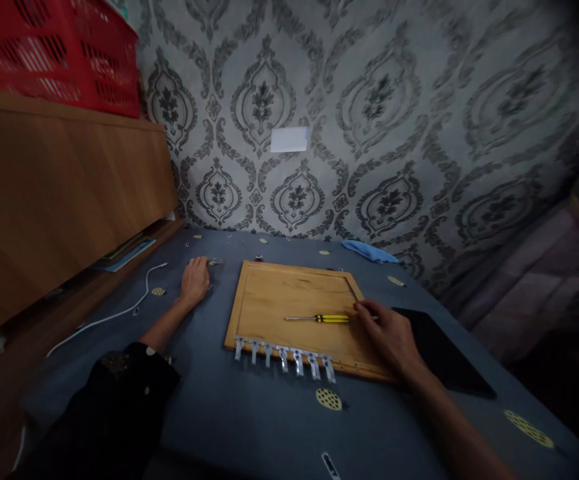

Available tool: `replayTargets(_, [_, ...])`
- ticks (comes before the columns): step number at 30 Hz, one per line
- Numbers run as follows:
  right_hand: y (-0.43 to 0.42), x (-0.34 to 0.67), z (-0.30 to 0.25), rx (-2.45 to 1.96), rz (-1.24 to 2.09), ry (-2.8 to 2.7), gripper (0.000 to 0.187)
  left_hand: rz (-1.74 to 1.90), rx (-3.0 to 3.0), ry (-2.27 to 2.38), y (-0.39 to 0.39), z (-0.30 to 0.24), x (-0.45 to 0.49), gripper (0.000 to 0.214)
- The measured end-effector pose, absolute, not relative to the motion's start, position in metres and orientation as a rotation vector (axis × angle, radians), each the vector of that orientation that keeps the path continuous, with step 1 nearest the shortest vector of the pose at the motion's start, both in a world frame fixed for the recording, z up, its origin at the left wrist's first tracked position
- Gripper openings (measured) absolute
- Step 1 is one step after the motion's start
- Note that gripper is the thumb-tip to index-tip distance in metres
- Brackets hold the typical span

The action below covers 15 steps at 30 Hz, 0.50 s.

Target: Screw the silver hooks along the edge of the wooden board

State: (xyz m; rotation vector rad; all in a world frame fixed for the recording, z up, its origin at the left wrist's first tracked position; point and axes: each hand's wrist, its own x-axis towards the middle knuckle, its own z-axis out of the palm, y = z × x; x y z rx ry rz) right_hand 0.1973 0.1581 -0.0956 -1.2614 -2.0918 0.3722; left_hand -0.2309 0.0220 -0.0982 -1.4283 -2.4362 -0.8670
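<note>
A wooden board (289, 293) with a raised rim lies flat on the grey-blue patterned cloth. Along its near edge a row of several small metal clips (298, 362) sticks out toward me. My right hand (389, 333) rests over the board's right side, its fingers closed at the handle end of a yellow-and-black screwdriver (330, 319). The shaft points left, above the board's surface. Left of the board, my left hand (196, 280) is down on the cloth with curled fingers. Small metal pieces (214, 262) lie beside its fingertips; what is under the fingers is hidden.
A wooden cabinet (69, 180) stands at the left with a red basket (104, 60) on top. A white cable (114, 316) runs along the cloth. A black flat panel (444, 350) lies right of the board, and a blue cloth (369, 252) near the wall.
</note>
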Motion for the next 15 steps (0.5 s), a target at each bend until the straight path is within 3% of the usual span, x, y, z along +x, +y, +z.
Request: replayTargets(15, [0.172,0.223,-0.095,-1.476,0.268,-1.981,0.031,-1.109,-1.420,-2.366,0.048,-0.114,-0.272,0.034])
